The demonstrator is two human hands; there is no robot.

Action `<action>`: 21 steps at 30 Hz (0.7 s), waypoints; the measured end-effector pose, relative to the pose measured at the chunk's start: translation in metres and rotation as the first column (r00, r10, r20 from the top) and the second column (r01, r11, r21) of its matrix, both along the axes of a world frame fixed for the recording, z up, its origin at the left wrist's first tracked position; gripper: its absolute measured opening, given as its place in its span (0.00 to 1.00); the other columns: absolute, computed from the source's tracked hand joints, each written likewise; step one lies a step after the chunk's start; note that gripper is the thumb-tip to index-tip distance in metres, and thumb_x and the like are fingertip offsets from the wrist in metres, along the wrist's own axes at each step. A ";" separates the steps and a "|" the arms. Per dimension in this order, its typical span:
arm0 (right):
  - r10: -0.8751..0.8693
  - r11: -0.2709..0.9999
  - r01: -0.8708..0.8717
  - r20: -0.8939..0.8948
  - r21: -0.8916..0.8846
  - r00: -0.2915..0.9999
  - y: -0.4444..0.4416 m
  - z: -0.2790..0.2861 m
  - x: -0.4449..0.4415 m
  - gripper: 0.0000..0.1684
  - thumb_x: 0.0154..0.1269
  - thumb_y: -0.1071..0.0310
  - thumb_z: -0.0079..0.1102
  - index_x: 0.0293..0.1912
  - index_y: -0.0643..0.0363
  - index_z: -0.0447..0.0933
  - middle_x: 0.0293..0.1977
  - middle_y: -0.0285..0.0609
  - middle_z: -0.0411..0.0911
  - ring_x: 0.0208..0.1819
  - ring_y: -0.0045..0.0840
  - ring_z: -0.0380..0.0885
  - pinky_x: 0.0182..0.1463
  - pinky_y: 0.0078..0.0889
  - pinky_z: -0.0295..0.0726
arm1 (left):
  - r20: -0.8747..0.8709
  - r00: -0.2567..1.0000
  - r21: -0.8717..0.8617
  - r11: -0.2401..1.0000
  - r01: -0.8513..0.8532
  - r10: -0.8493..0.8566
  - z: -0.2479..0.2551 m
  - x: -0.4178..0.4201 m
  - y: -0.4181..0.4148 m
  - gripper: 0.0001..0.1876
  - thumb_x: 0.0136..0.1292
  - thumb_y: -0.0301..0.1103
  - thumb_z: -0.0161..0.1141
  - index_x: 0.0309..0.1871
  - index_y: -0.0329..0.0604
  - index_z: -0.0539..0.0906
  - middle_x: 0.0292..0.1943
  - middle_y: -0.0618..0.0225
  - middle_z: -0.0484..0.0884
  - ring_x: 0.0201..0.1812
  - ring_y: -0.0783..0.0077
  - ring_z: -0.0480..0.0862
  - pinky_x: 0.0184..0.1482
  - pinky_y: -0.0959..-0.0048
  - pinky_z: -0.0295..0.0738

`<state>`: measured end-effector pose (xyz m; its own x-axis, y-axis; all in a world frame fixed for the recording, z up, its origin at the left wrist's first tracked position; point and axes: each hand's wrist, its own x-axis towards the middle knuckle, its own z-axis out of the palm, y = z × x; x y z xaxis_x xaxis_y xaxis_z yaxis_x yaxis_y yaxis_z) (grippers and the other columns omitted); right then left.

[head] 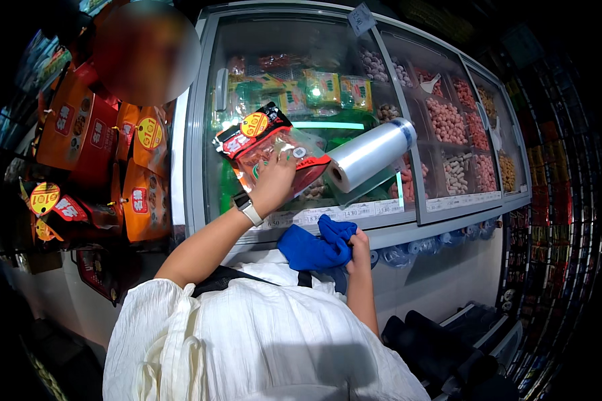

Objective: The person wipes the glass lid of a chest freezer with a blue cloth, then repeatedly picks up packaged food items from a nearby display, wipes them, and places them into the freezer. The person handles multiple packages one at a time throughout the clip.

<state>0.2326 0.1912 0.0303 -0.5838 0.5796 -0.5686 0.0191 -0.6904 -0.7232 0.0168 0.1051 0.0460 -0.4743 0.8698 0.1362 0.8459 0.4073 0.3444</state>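
My left hand [277, 175], with a watch [248, 208] at its wrist, lies on a snack packet [261, 138]. The packet is black, red and clear plastic with a round yellow sticker, and it rests tilted on the freezer's glass lid [331, 52]. My fingers are apart on its face; part of the packet is hidden under them. My right hand [359, 250] grips a bunched blue cloth [308, 248] in front of the freezer's front edge. Right of the packet, a roll of clear plastic bags [373, 154] lies aslant on the glass.
Beneath the glass, the chest freezer [195, 150] holds green and yellow packets [322, 89] and compartments of pink balls [446, 120]. Price labels [351, 213] line its front edge. Orange gift bags [148, 200] stand at the left. Packed shelves [557, 200] rise on the right.
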 end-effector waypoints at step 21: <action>0.108 0.650 -0.185 -0.151 -0.737 0.983 -0.026 -0.019 -0.092 0.30 0.43 0.71 0.39 0.50 0.72 0.61 0.44 0.59 0.68 0.45 0.45 0.70 0.51 0.46 0.70 | 0.737 -0.079 0.046 0.167 -0.985 -0.671 0.051 -0.064 -0.214 0.14 0.60 0.26 0.44 0.49 0.31 0.68 0.47 0.51 0.73 0.47 0.58 0.75 0.50 0.60 0.70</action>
<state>0.1410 0.1653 0.0113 -0.6912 -0.1145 -0.7135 0.1330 -0.9907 0.0301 -0.0471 -0.1086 0.0968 -0.8400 0.3647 -0.4017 -0.5211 -0.7485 0.4101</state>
